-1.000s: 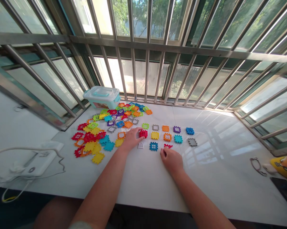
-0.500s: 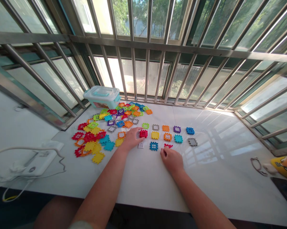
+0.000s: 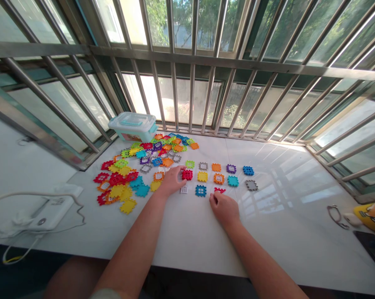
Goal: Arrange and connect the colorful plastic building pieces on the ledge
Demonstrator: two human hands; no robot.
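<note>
Beside a red interlocking square block (image 3: 187,175), my left hand (image 3: 172,181) has thumb and fingers curved around its left side, touching its edges. The block sits flat in a grid of similar pieces. My right hand (image 3: 225,209) rests on the table in a loose fist, with nothing seen in it. Just beyond its knuckles lies another red piece (image 3: 219,190), partly hidden by the hand. Near my hands are a white window piece (image 3: 184,189), a blue window piece (image 3: 201,190), a yellow block (image 3: 202,176) and an orange block with a white centre (image 3: 219,178).
A heap of coloured interlocking pieces (image 3: 121,179) spreads across the left of the white table (image 3: 187,236). Behind it stands a lidded plastic box (image 3: 133,125). A power strip (image 3: 52,211) with cables lies at left, a phone (image 3: 371,251) at right. Metal bars close off the back.
My left thumb and fingers have shifted very slightly left along the red block. My right hand and the laid-out pieces stay in place.
</note>
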